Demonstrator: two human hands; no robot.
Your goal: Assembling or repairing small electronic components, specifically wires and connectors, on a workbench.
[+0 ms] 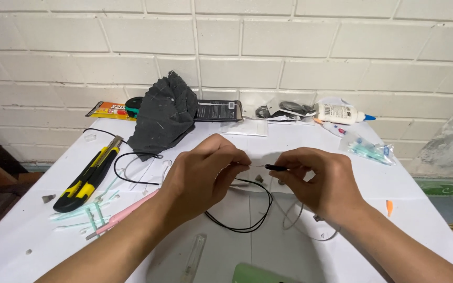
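Note:
My left hand (205,175) and my right hand (318,181) meet above the middle of a white table (420,209). Between their fingertips runs a thin wire with a short black sleeve (274,167) on it; the right thumb and forefinger pinch the sleeve and the left fingers pinch the bare wire end beside it. A loop of thin black cable (252,222) hangs from the hands onto the table. A grey cable (295,217) curls beneath the right hand.
A yellow-and-black utility knife (89,175) and a pink tool (127,212) lie at left, with pale green swabs (79,215). A dark crumpled cloth (166,112), a glue tube, a white glue bottle (339,112) and plastic bags sit by the brick wall. A green object (255,274) pokes in at the bottom.

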